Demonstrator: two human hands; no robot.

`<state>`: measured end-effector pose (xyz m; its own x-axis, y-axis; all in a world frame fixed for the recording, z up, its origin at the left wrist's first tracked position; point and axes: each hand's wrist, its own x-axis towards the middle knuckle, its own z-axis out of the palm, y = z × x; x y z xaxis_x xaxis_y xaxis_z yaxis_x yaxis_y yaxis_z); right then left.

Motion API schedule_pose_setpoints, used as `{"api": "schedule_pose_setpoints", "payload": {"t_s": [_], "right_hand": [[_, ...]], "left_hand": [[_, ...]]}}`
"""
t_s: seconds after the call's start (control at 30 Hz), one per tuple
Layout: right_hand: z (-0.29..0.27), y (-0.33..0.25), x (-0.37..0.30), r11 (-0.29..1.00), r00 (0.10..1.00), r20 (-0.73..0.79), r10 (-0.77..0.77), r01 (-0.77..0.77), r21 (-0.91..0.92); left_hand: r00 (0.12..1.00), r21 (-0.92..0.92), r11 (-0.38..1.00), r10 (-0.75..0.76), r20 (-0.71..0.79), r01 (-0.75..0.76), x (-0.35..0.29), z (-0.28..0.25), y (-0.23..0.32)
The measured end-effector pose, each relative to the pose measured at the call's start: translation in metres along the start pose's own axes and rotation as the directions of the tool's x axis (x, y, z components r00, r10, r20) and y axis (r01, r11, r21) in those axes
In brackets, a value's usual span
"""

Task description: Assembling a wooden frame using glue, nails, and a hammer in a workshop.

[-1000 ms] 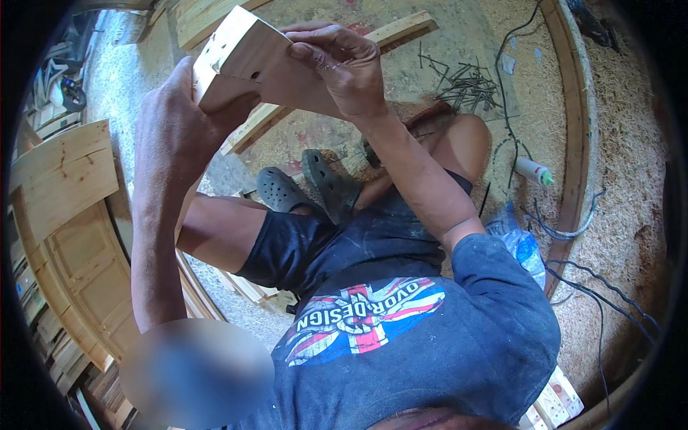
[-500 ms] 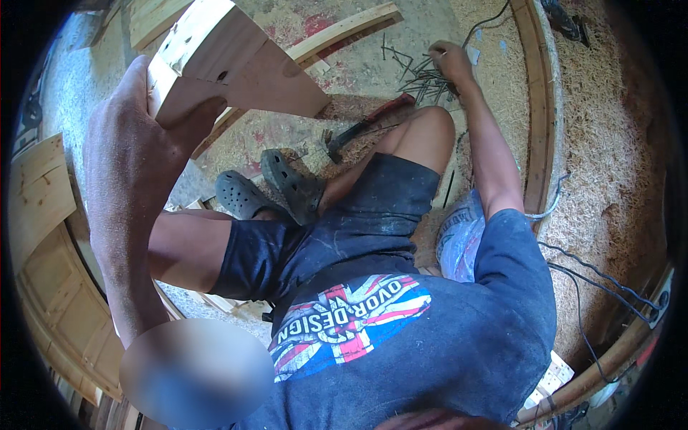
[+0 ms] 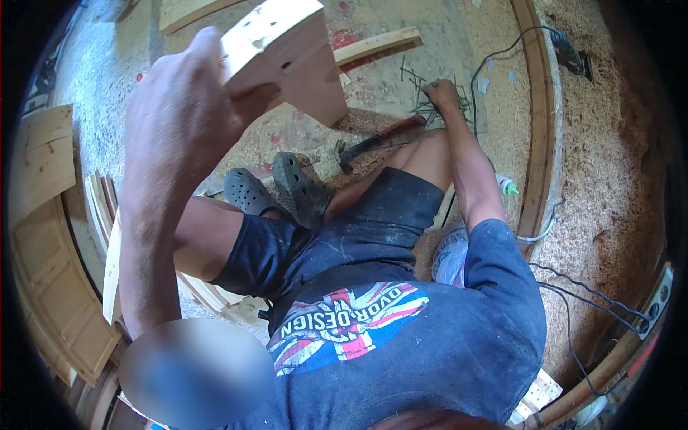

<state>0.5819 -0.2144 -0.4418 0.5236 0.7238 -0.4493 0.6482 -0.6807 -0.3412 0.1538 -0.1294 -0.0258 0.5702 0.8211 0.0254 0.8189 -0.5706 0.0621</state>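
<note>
My left hand grips a pale wooden block raised at the upper left, its fingers and thumb wrapped round one end. A few dark holes or knots mark the wood. Over a loose pile of long nails on the floor, my right hand has its fingers drawn together. Whether a nail is between them is too small to see. A hammer with a dark and reddish handle lies close to the nails, beside my bent right leg.
Behind the block, a wooden strip lies on the dusty floor. Wooden panels lean at the left. A curved wooden edge runs along the right, with wood shavings beyond. Black cables and a bucket are near my right arm.
My left hand and the wooden block have shifted right in view. My right hand has moved slightly down and left, staying at the nail pile, its fingers closer together. A green-tipped bottle now shows beside my right forearm.
</note>
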Motion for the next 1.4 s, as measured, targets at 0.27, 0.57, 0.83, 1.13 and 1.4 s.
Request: {"api": "schedule_pose_setpoints", "payload": {"t_s": [0.27, 0.57, 0.83, 1.13, 1.4], "right_hand": [[0.012, -0.001, 0.006, 0.993, 0.987, -0.159, 0.004, -0.023, -0.120], [-0.192, -0.232, -0.158, 0.214, 0.636, -0.595, -0.492, 0.751, 0.625], [-0.229, -0.325, -0.267, -0.033, 0.146, -0.636, -0.758, 0.965, 0.261], [-0.222, -0.328, -0.268, 0.006, 0.035, -0.501, -0.865, 0.998, 0.060], [-0.225, -0.325, -0.276, 0.017, -0.130, -0.533, -0.836, 0.965, -0.262]], "left_hand": [[0.995, -0.004, 0.998, -0.059, 0.085, 0.060, 0.000, -0.012, 0.000], [0.989, -0.083, 0.996, -0.028, 0.142, 0.040, -0.008, -0.014, -0.006], [0.989, -0.092, 0.995, -0.025, 0.148, 0.039, -0.005, -0.015, -0.002], [0.990, -0.102, 0.995, -0.010, 0.138, 0.024, -0.008, -0.011, -0.004], [0.997, -0.003, 1.000, -0.007, 0.074, 0.008, -0.005, -0.010, 0.004]]}}
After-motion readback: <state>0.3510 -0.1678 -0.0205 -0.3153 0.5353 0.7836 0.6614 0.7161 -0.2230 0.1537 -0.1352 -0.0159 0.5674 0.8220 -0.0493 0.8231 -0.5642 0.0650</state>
